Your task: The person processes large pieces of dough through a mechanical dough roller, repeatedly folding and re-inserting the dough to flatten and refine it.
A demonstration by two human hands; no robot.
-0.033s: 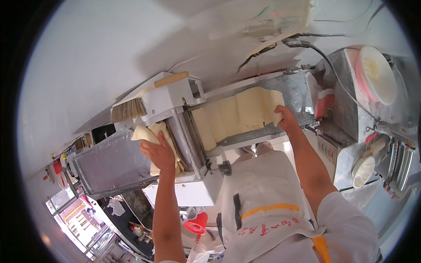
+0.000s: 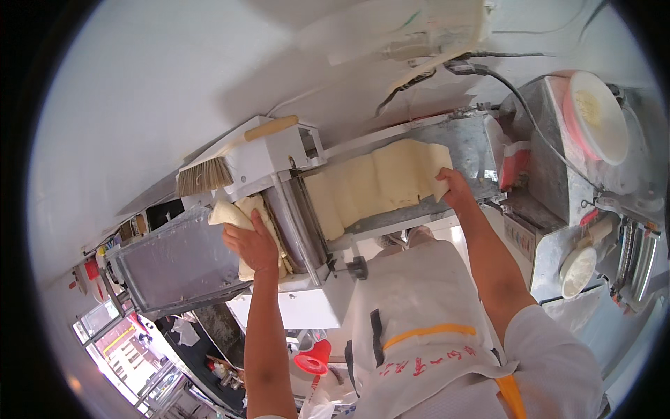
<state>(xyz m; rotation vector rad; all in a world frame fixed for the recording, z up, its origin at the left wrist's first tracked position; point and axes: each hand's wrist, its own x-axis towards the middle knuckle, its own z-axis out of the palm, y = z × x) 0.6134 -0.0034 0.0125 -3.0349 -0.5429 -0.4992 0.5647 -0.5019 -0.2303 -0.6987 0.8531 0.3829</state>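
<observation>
A dough sheeter [image 2: 296, 220] with metal rollers stands in front of me. Left of its rollers, my left hand [image 2: 252, 244] grips a thick folded piece of dough [image 2: 225, 212], thumb toward the rollers and fingers over the top. To the right, a long pale sheet of dough [image 2: 391, 174] lies in soft waves on the metal tray [image 2: 474, 150], its near end by the rollers. My right hand [image 2: 453, 188] pinches the sheet's far right end at the near corner. Part of the left dough is hidden under my hand.
A wooden-handled brush [image 2: 209, 174] rests on the sheeter's white housing. The left tray [image 2: 174, 262] slopes away. At right are a pink-and-white bowl [image 2: 607, 119], a smaller white scoop-like bowl [image 2: 579, 271] and a black cable [image 2: 530, 112]. Below hangs a red funnel-shaped thing [image 2: 314, 357].
</observation>
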